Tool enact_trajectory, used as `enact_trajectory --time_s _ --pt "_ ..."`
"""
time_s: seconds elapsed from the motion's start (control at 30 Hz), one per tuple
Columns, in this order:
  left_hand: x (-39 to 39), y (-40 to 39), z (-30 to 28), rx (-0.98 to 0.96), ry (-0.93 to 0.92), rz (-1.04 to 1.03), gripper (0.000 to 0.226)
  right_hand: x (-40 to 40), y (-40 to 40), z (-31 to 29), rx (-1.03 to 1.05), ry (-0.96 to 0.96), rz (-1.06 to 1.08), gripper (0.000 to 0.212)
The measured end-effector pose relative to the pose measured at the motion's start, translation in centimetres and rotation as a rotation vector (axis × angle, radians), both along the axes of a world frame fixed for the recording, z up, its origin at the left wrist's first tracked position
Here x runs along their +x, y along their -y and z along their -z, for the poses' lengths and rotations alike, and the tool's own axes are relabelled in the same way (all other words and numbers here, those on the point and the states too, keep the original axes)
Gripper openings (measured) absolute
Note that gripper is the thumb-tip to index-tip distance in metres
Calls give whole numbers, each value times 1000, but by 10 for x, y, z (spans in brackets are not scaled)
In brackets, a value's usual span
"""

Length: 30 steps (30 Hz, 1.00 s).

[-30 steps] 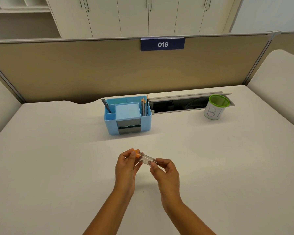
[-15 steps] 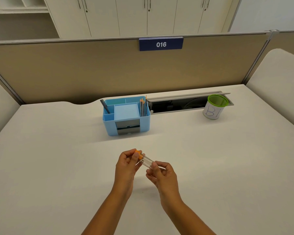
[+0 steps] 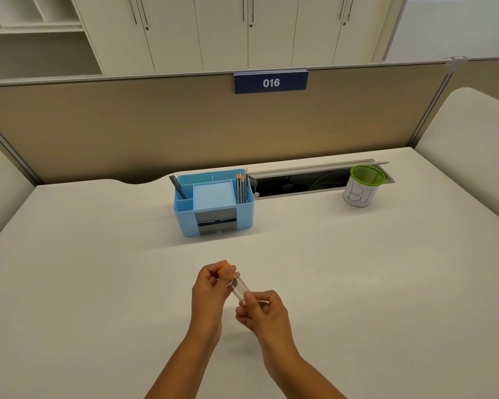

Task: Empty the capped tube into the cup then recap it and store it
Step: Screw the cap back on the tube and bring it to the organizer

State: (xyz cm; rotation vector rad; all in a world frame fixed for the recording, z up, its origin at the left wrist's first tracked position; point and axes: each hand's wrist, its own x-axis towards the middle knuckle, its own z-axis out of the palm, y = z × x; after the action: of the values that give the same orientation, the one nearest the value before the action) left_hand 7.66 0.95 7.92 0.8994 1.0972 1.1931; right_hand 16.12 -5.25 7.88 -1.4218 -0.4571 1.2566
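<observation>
Step in hand: uncapping. The left hand (image 3: 211,289) pinches the orange cap (image 3: 224,268); the right hand (image 3: 261,313) grips the lower end of the clear tube (image 3: 239,287), held above the desk (image 3: 98,283). Cap looks seated. Next: twist off, then carry to the cup (image 3: 363,186), far beyond and right of the grip. Blue organizer (image 3: 213,201) sits beyond, clear of that path.

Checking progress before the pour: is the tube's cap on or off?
On: the orange cap sits on the tube, pinched by the left hand; the right hand holds the other end.
</observation>
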Motion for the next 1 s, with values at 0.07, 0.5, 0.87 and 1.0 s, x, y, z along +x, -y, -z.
enact_trajectory --time_s 0.07,0.5,0.87,1.0 --pt "1 -1 2 31 -83 33 13 -4 0 1 -83 -110 -22 21" --pt "-2 3 9 -25 -32 82 20 -1 -5 -6 -181 -358 23 31" --pt "1 18 20 -61 -107 127 34 15 -11 6 -179 -274 92 36" --pt "3 21 25 -136 -153 23 22 13 -14 13 -92 -124 97 39"
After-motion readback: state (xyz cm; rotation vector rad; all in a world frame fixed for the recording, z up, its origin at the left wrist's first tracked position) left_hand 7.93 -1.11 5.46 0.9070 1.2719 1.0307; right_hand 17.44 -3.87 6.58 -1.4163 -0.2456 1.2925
